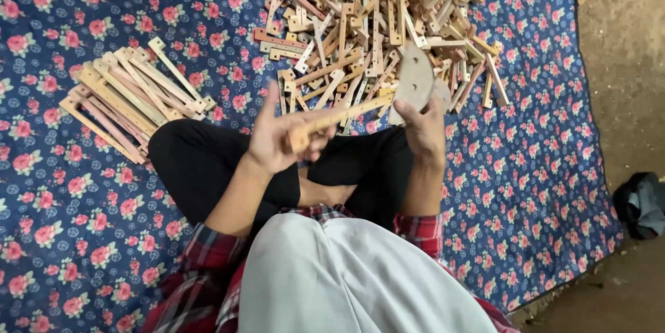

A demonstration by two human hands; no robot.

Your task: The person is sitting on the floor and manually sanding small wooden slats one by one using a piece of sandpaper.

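Nearest the camera is the person's pale garment with a red plaid shirt beneath, above crossed legs in black trousers. Beneath lies a blue floral cloth spread over bare ground. At the top, a large loose heap of wooden strips lies tangled; a neater stack of strips sits well apart at the left. The left hand holds one wooden strip over the lap, thumb and lower fingers closed on its near end, index finger raised free. The right hand grips a grey curved pad, fingers closed on its lower edge, touching the strip's far end. Risk: the one-ended grip gives little support, so pressure from the pad could twist or drop the strip into the heap. Splinters could catch bare fingers.
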